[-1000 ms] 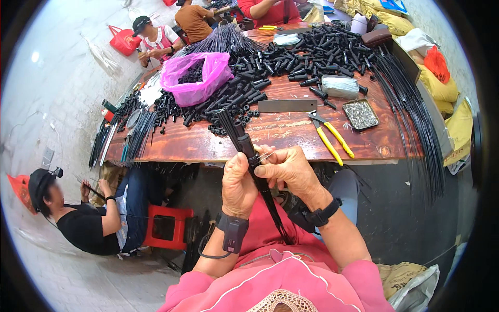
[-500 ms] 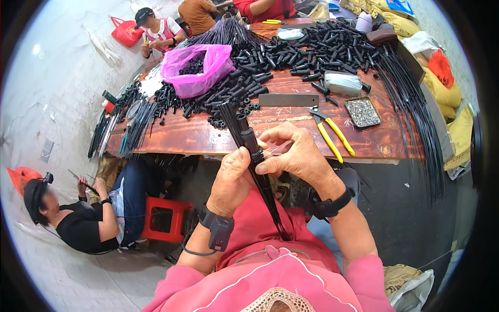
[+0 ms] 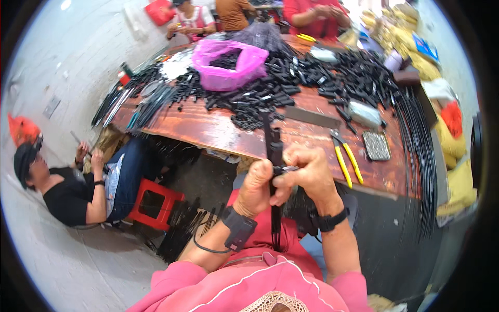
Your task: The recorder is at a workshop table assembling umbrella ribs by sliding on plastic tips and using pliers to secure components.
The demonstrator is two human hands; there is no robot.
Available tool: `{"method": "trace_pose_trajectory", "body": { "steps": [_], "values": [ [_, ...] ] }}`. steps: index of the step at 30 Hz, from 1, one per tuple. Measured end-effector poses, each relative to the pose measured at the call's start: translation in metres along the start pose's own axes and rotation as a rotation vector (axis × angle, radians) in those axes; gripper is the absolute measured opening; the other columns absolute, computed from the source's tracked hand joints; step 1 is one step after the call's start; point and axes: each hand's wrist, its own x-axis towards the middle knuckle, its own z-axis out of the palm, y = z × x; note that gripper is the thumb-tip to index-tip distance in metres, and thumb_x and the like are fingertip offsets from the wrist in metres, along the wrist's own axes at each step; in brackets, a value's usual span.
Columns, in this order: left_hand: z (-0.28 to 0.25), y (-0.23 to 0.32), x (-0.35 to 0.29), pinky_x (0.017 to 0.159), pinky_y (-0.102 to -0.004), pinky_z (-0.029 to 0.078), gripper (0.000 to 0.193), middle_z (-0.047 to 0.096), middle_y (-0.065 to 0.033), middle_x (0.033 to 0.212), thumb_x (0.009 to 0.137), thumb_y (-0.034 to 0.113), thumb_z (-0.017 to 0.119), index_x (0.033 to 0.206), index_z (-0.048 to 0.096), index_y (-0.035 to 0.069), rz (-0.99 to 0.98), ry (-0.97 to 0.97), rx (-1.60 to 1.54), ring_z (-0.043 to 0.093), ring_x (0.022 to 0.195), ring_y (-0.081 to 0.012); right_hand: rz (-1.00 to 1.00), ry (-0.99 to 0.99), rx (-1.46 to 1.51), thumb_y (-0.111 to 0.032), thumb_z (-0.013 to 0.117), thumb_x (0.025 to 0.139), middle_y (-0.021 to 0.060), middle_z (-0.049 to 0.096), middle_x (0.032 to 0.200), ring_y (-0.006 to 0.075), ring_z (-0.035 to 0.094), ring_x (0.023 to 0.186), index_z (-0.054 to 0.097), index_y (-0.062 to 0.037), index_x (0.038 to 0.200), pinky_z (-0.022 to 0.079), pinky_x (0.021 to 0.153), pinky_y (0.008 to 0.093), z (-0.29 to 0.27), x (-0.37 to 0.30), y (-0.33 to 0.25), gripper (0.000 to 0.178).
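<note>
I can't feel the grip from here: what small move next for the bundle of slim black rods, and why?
Probably a gentle inward press by the bare right hand against the bundle of slim black rods: the bare left hand grips it, and the right fingers bend at its side, though blur hides details.

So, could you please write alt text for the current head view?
A person's left hand and right hand hold a bundle of slim black rods before a wooden table bearing heaps of black parts, a pink bag and yellow-handled pliers. A person in black is at the left.
</note>
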Motion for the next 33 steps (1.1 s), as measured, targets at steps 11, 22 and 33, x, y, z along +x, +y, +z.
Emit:
{"method": "trace_pose_trajectory", "body": {
  "steps": [11,22,33],
  "values": [
    [0.010,-0.002,-0.026,0.037,-0.0161,0.028,0.040,0.050,0.0052,0.066,0.097,0.040,0.056,0.115,0.062,0.004,0.207,0.249,0.000,0.041,0.045,-0.0012,0.092,0.133,0.038,-0.016,0.068,0.086,0.0083,0.060,0.063,0.0170,0.056,0.039,0.059,0.0078,0.094,0.046,0.034,0.0264,0.043,-0.028,0.021,0.027],
    [-0.010,-0.002,-0.032,0.037,-0.0156,0.027,0.039,0.052,0.0047,0.070,0.096,0.041,0.058,0.103,0.062,0.003,0.268,0.137,-0.140,0.042,0.048,0.0003,0.252,0.015,0.309,-0.015,0.070,0.083,0.0178,0.063,0.066,0.0259,0.059,0.039,0.057,0.0082,0.099,0.052,0.035,0.0325,0.031,-0.020,0.052,0.031],
    [0.005,0.010,-0.044,0.035,-0.0162,0.028,0.044,0.052,0.0056,0.070,0.094,0.044,0.058,0.105,0.061,0.002,0.357,0.051,-0.159,0.040,0.045,0.0005,0.401,-0.151,0.285,-0.014,0.065,0.085,0.0099,0.067,0.066,0.0186,0.063,0.053,0.065,0.0033,0.089,0.051,0.050,0.0261,0.066,-0.011,-0.005,0.018]
  ]
}}
